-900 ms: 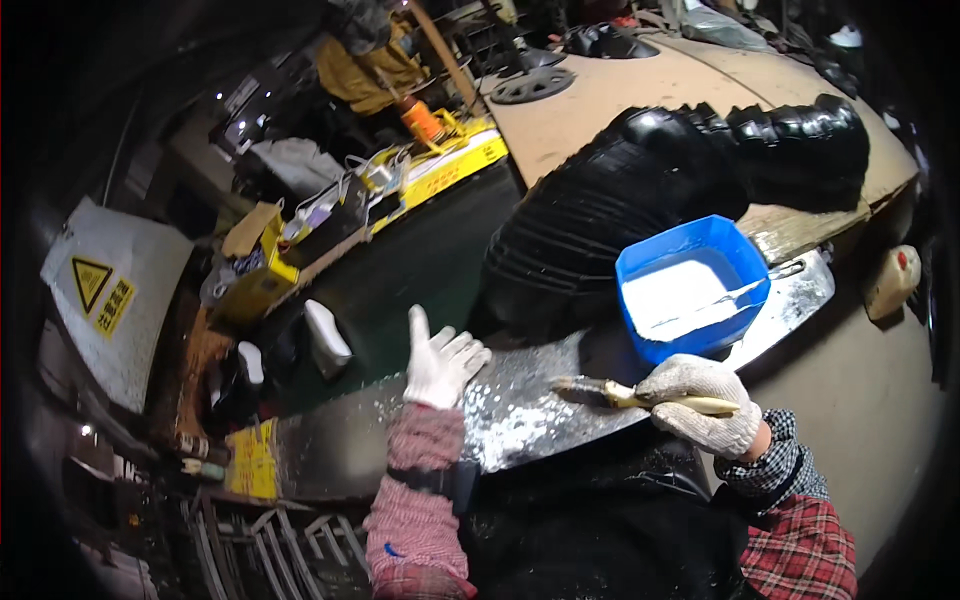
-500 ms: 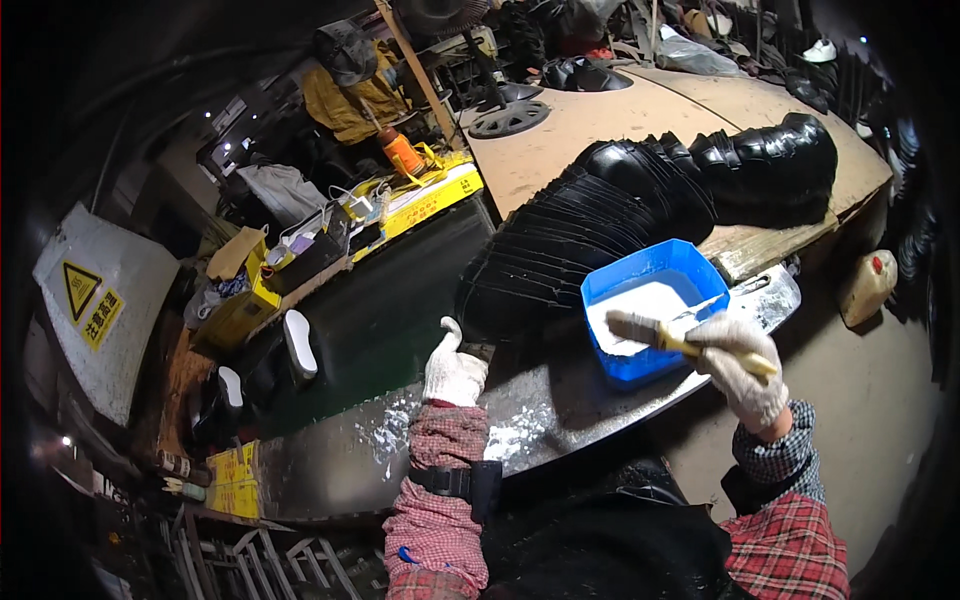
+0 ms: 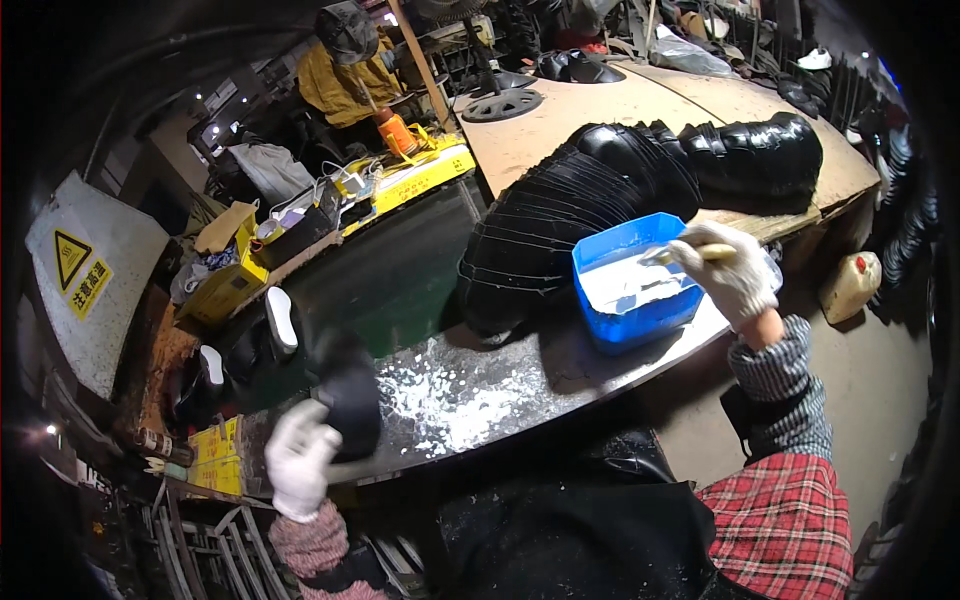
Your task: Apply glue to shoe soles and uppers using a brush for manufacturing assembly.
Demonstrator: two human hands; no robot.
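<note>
My left hand [image 3: 302, 455], in a white glove, is at the bench's near left edge, its fingers closed on a black shoe upper [image 3: 352, 405] smeared by motion. My right hand [image 3: 728, 270], gloved too, grips a brush [image 3: 712, 252] by its handle. The brush's bristle end points down into white liquid [image 3: 630, 285] in a blue plastic tub [image 3: 625, 332]. Left of the tub stands a long nested stack of black uppers [image 3: 560, 220]. White splashes [image 3: 450, 400] cover the metal bench top between my hands.
Two black pieces with white soles [image 3: 283, 318] lie on the dark green belt [image 3: 400, 290] at left. A metal hood with a yellow warning sign [image 3: 85, 270] rises beyond them. A second black stack [image 3: 755, 165] rests on the board table. On the floor at right is a jug [image 3: 852, 288].
My left hand has moved left and nearer, from beside the stack, and now has a black upper in it. My right hand has lifted slightly, and the brush's bristles have dipped into the liquid.
</note>
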